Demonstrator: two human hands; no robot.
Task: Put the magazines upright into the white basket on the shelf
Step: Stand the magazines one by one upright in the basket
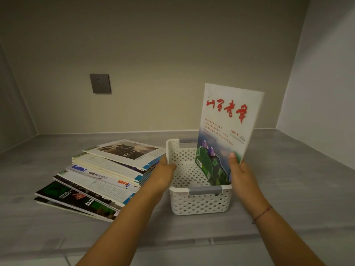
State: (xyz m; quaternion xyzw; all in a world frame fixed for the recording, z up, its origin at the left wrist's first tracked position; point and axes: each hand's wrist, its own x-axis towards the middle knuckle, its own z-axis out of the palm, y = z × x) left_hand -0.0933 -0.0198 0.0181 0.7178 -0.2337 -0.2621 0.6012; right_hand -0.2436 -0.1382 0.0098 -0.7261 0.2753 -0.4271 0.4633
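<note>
Right grip: the right hand is clenched on the lower right edge of a magazine, thumb on the cover, other fingers hidden behind it
Held magazine: white cover with red lettering and a green landscape picture below; it stands nearly upright, leaning slightly right, its bottom end inside the basket along the right wall
Left grip: the left hand grasps the left wall of the basket, thumb inside over the rim, the rest of the fingers outside and hidden from view
Basket: white basket with perforated walls and floor, grey handle bars at the near and far ends; apart from the held magazine, it shows only bare floor
Stack: pile of magazines lying flat and fanned out, just left of the basket, its top right corner touching or nearly touching the back of the left hand
Shelf: grey shelf carrying both basket and stack
Wrist: thin red string bracelet on the right wrist
Wall: a grey power socket on the back wall, above the stack
</note>
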